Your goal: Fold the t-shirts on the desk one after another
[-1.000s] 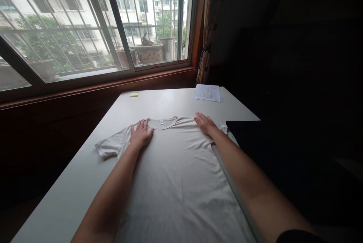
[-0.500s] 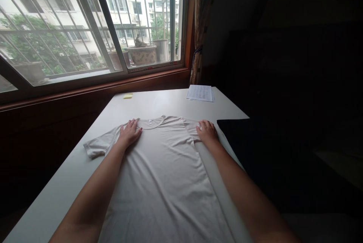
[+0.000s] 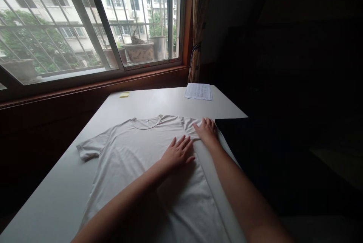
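Note:
A white T-shirt (image 3: 136, 156) lies spread flat on a white table (image 3: 159, 103), neckline toward the window. Its left sleeve sticks out toward the table's left edge. My left hand (image 3: 178, 152) lies flat on the shirt's chest right of centre, fingers spread. My right hand (image 3: 207, 129) rests on the shirt's right shoulder and sleeve near the table's right edge, fingers slightly curled on the cloth. Both forearms reach in from the bottom of the view.
A sheet of printed paper (image 3: 198, 92) lies at the table's far right corner. A yellow sticky note (image 3: 124, 94) sits at the far left. A barred window (image 3: 85, 20) with flower pots outside runs behind. The room to the right is dark.
My left hand has left the collar and slid right across the chest, close to my right hand. My right hand has shifted outward from beside the collar to the right sleeve.

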A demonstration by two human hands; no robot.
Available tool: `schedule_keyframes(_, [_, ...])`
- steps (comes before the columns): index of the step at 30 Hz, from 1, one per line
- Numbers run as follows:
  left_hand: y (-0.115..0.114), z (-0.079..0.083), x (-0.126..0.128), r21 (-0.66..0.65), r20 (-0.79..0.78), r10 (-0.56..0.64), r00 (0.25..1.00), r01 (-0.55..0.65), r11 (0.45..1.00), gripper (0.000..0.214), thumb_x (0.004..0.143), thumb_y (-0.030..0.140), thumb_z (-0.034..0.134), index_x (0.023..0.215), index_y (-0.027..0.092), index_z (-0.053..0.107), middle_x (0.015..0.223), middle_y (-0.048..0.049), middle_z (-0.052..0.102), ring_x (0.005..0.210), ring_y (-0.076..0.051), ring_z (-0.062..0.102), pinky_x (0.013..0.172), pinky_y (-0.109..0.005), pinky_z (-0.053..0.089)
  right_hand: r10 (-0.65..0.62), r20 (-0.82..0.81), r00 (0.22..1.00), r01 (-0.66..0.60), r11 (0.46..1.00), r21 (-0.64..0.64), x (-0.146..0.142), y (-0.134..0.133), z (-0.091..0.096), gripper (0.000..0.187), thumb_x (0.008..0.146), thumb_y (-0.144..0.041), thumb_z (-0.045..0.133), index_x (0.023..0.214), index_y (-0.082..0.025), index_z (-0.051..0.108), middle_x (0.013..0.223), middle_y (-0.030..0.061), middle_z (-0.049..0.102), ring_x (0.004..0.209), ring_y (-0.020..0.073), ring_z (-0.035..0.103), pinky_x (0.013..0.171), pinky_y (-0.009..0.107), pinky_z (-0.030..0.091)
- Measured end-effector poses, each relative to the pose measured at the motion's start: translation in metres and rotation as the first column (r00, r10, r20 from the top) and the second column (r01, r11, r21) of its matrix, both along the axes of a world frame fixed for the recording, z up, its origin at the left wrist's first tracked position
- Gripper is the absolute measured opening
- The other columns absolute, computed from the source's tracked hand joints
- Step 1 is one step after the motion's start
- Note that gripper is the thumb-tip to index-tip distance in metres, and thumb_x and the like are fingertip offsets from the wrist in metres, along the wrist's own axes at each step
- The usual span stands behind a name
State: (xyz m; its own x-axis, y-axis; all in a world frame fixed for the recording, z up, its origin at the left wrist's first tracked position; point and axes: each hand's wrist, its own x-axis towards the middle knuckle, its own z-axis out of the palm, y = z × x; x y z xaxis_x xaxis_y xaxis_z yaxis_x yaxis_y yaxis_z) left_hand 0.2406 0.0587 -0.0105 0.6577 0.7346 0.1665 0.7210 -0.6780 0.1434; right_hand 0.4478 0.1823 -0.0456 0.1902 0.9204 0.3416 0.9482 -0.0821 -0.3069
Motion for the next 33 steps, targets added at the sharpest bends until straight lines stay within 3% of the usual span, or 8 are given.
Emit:
schedule_keyframes(3, [-0.003,-0.004,0.001,-0.030,0.022,-0.008,1.000,0.008,1.000,0.069,0.103,0.061,0.032,0.160,0.023,0.030,0.167,-0.0097,0.029,0.156,-0.028,0.021,0.126,-0.057,0.016,0.001,0.004,1.000,-0.001,0.998,-0.069,0.002,0.006,0.003,0.073,0.095,-0.060,0.045,0.148,-0.010,0.047,0.157,0.0231,0.041,0.148,0.0384,0.029,0.121,0.052,0.022])
schedule_keyframes(7, [-0.004,-0.002,-0.002,-0.055,0.021,-0.003,1.000,0.004,0.998,0.069,0.102,0.062,0.033,0.161,0.027,0.030,0.167,-0.0045,0.030,0.156,-0.032,0.020,0.125,-0.063,0.013,0.005,-0.008,1.000,-0.006,0.996,-0.090,0.007,0.014,0.007,0.075,0.094,-0.063,0.048,0.145,-0.008,0.048,0.158,0.0241,0.039,0.149,0.0379,0.029,0.121,0.050,0.023])
schedule_keyframes(13, [-0.006,0.002,0.000,-0.073,0.035,-0.024,0.999,0.026,0.997,0.068,0.102,0.064,0.032,0.160,0.029,0.031,0.167,-0.0016,0.031,0.156,-0.035,0.016,0.125,-0.068,0.008,-0.036,-0.137,0.990,0.035,0.999,-0.012,0.015,0.017,0.006,0.042,0.091,-0.044,0.056,0.121,-0.014,0.060,0.134,0.0209,0.057,0.120,0.0317,0.057,0.103,0.040,0.045])
schedule_keyframes(19, [-0.006,0.002,-0.001,-0.083,0.044,-0.033,0.998,0.036,0.996,0.068,0.102,0.064,0.032,0.160,0.030,0.030,0.167,-0.0011,0.031,0.157,-0.036,0.015,0.124,-0.069,0.006,-0.024,-0.164,0.986,0.033,0.998,0.050,0.019,0.016,0.005,0.026,0.085,-0.029,0.054,0.108,-0.018,0.059,0.118,0.0176,0.062,0.106,0.0309,0.060,0.092,0.039,0.048])
schedule_keyframes(25, [-0.006,0.002,-0.001,-0.058,0.014,-0.035,0.999,0.036,0.998,0.069,0.102,0.065,0.031,0.161,0.029,0.029,0.167,-0.0012,0.031,0.157,-0.035,0.015,0.124,-0.068,0.009,0.108,-0.350,0.931,-0.052,0.985,0.165,0.017,0.014,0.010,0.044,0.081,-0.027,0.051,0.125,-0.019,0.050,0.101,0.0123,0.069,0.093,0.0289,0.064,0.083,0.038,0.050])
schedule_keyframes(29, [-0.004,-0.001,-0.001,-0.068,-0.001,-0.034,0.999,0.034,0.997,0.069,0.102,0.065,0.031,0.161,0.030,0.029,0.167,-0.0004,0.029,0.157,-0.035,0.014,0.124,-0.069,0.008,0.147,-0.399,0.905,-0.036,0.962,0.272,0.016,0.015,0.017,0.051,0.080,-0.027,0.052,0.130,-0.018,0.047,0.095,0.0089,0.068,0.082,0.0264,0.064,0.078,0.038,0.051])
schedule_keyframes(33, [-0.005,-0.001,-0.002,-0.066,0.012,-0.038,0.999,0.038,0.997,0.068,0.102,0.064,0.034,0.161,0.030,0.029,0.167,-0.0010,0.030,0.157,-0.035,0.013,0.124,-0.069,0.007,0.146,-0.476,0.867,0.004,0.954,0.301,0.019,0.016,0.028,0.056,0.081,-0.029,0.054,0.135,-0.019,0.045,0.098,0.0076,0.068,0.079,0.0236,0.063,0.081,0.038,0.052])
